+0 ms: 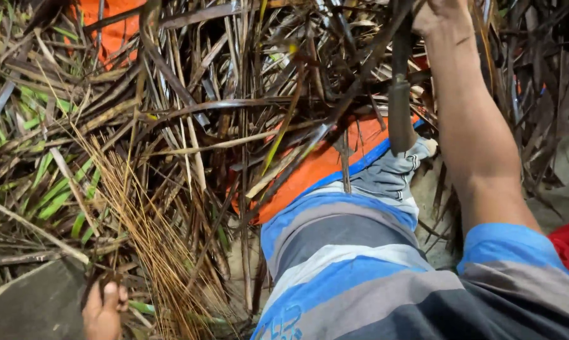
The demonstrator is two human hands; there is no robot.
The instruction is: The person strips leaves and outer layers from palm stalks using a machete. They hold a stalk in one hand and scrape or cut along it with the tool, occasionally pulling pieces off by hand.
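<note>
Dry palm leaves [234,126] heaped over orange sheet [309,170]; left hand [103,311] pinching thin brown ribs [146,239] low left, running up-left; right hand [439,14] top right, grip unclear, beside dark upright handle [401,107].

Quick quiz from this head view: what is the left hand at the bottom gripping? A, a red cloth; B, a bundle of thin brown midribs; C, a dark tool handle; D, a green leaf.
B: the left hand at the bottom edge is closed around the lower end of the bundle of thin brown midribs, which fans up and away from it.
</note>
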